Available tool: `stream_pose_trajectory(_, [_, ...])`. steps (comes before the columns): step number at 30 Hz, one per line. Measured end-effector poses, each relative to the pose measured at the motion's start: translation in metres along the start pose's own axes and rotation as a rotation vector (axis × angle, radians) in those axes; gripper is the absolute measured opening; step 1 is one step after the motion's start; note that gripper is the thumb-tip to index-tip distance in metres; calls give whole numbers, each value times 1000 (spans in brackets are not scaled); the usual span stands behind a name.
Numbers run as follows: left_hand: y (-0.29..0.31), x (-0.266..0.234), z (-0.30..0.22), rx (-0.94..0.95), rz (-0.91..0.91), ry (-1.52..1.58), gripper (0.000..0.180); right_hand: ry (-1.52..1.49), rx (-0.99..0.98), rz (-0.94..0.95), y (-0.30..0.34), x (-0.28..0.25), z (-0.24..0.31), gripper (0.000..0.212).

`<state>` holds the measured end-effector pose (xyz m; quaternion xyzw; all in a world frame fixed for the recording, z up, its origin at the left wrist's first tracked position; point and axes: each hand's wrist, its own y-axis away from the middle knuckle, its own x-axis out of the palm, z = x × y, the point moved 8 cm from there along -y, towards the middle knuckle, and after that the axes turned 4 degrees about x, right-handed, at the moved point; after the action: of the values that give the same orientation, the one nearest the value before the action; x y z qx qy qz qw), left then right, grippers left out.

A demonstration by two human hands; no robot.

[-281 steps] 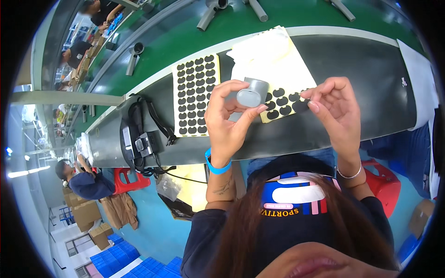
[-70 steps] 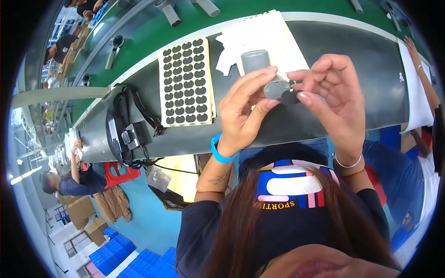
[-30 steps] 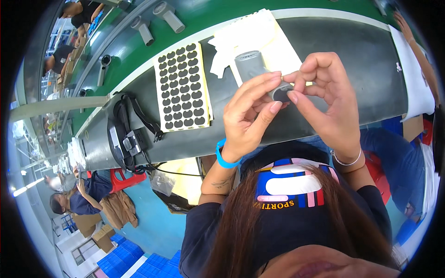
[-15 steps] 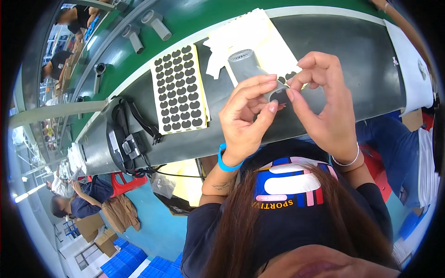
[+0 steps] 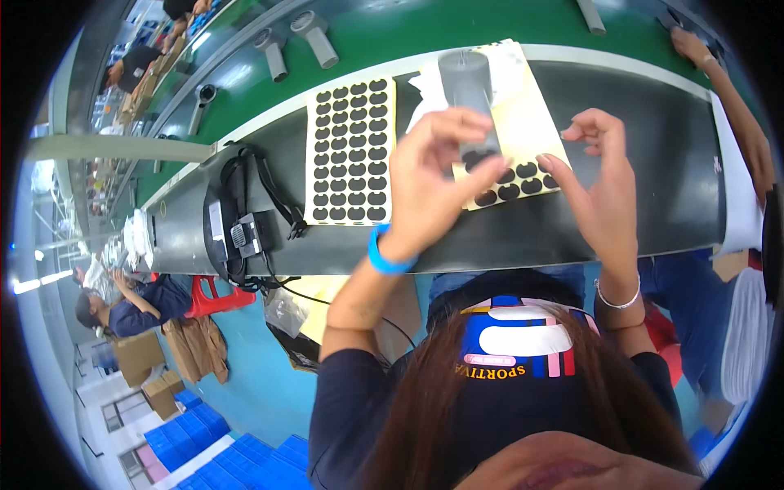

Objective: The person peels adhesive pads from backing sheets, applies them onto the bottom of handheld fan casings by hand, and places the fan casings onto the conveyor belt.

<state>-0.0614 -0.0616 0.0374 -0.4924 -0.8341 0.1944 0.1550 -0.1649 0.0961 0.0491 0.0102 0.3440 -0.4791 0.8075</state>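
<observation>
Presently, we find the right hand (image 5: pixel 600 180) released and the left hand (image 5: pixel 433 180) curled at a blurred grey device (image 5: pixel 465 77).
Nearest, we note a blue wristband (image 5: pixel 384 251) on the left wrist and a pale bracelet (image 5: pixel 619 299) on the right. Thumb and fingers of the right hand stand apart, with nothing seen between them; those of the left part around the device's near end, and we cannot tell whether they grip it. Below and between the hands, black stickers (image 5: pixel 509 192) remain on the near part of a pale sheet (image 5: pixel 531 131); the device shows above its left side, wide end far. Left, we record a fuller sticker sheet (image 5: pixel 349 155) and, beyond its left edge, a black strap (image 5: pixel 273 200). Far, similar grey parts (image 5: pixel 317 41) lie on a green surface (image 5: pixel 400 33).
</observation>
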Motion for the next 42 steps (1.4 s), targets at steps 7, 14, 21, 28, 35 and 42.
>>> stream_pose_trajectory(7, [-161,-46,131,217,114,-498,26,106,0,70,-17,46,-49,29])
stream_pose_trajectory(14, [-208,-62,190,-56,230,-791,44,26,112,145,-23,42,-79,15])
stream_pose_trajectory(21, [-167,-222,145,99,-63,-1769,53,186,154,208,-4,31,-78,15])
stream_pose_trajectory(28, [-118,-335,153,-326,-221,-1596,46,116,157,226,5,38,-83,17])
stream_pose_trajectory(35, [-130,-285,50,271,-547,-738,47,191,130,304,7,37,-81,14])
stream_pose_trajectory(42, [-81,-123,-42,377,-195,-312,39,73,174,294,9,32,-83,4])
